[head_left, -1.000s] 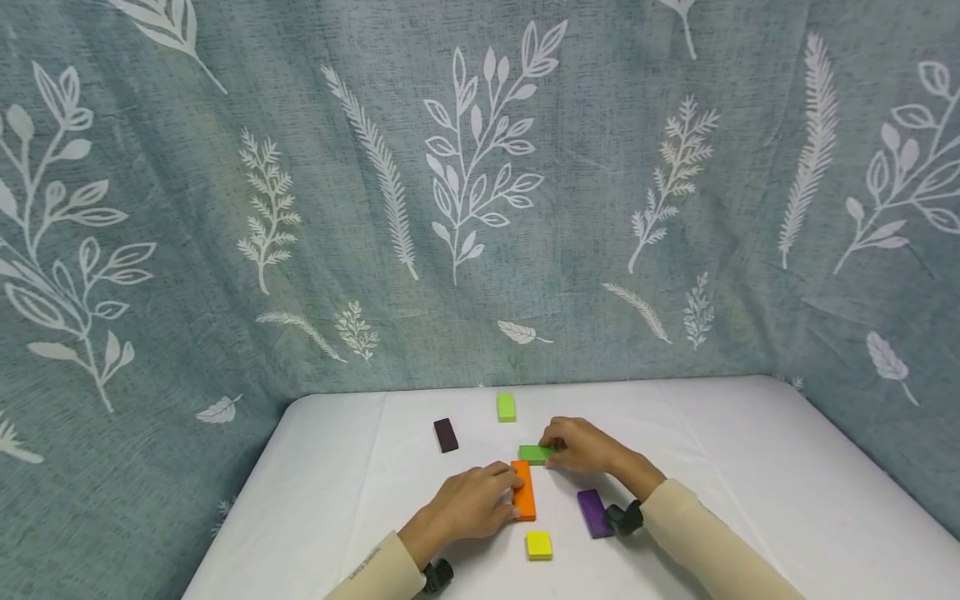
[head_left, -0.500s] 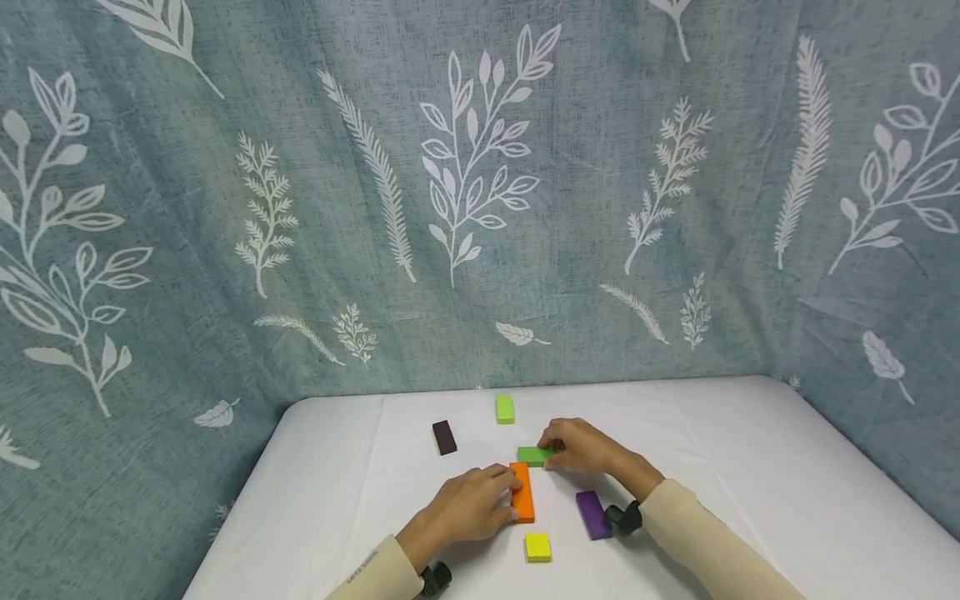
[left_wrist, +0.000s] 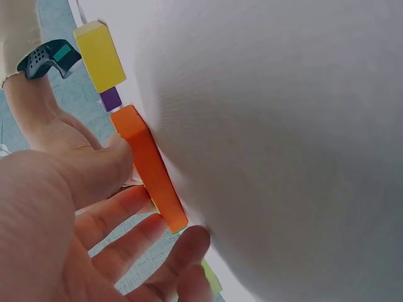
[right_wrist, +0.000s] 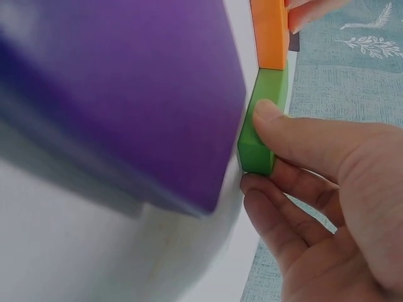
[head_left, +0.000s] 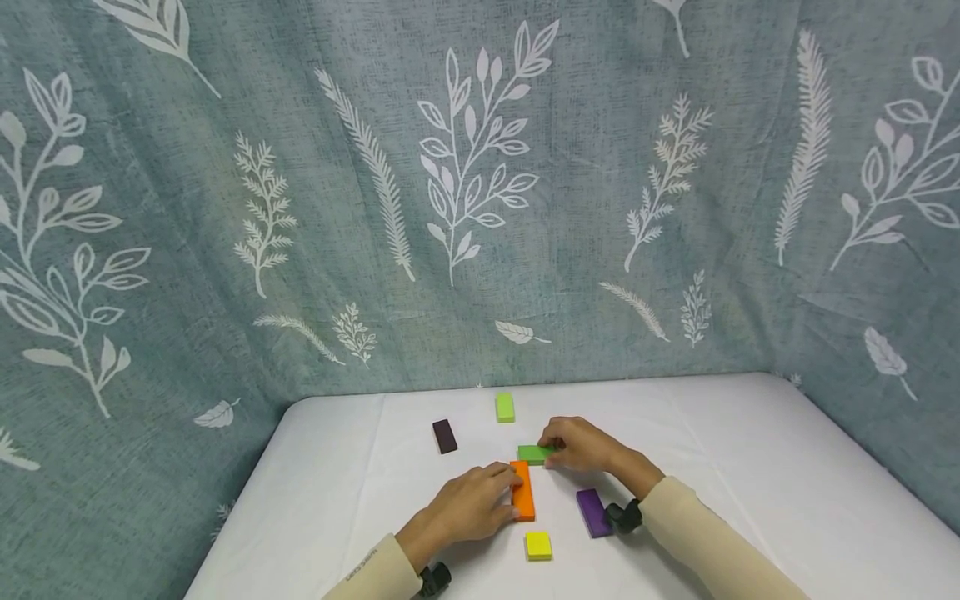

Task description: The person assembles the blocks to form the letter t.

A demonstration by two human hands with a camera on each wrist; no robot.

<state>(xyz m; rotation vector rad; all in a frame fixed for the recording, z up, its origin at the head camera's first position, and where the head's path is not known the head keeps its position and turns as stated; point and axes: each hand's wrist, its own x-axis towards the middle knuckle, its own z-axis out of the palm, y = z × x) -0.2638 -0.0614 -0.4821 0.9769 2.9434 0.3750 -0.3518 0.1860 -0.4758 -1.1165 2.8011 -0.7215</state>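
Observation:
In the head view my left hand (head_left: 468, 504) holds an orange block (head_left: 522, 492) that lies lengthwise on the white table. The left wrist view shows my thumb and fingers on that orange block (left_wrist: 151, 170). My right hand (head_left: 581, 446) pinches the right end of a green block (head_left: 531, 454), which lies crosswise at the far end of the orange one. In the right wrist view the green block (right_wrist: 264, 119) touches the end of the orange block (right_wrist: 271, 34), and my thumb presses on its side. Some of the right fingers are hidden in the head view.
A yellow block (head_left: 538, 546) lies at the near side. Beside my right wrist is a purple block (head_left: 593, 512). Farther back are a dark brown block (head_left: 445, 436) and a lime green block (head_left: 505, 407). A patterned curtain (head_left: 480, 250) hangs behind the table.

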